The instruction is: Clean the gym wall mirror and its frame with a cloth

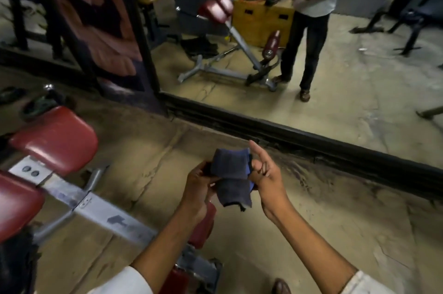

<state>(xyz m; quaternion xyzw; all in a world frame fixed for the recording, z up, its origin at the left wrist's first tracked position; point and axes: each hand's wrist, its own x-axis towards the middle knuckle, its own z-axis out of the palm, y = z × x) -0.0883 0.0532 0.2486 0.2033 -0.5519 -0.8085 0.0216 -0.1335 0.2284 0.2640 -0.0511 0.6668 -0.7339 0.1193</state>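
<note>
Low in mid-frame, the cloth looks light and limp; I'd bunch it into a pad in one palm. It is dark blue and folded, one end dangling. The left hand curls round its left side; the right hand pinches the right edge, forefinger straight. The mirror and its black frame sit upper right.

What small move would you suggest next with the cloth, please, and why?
Probably finish folding the cloth into a pad: the left hand and right hand hold it half folded, a corner dangling, well short of the mirror frame.
</note>
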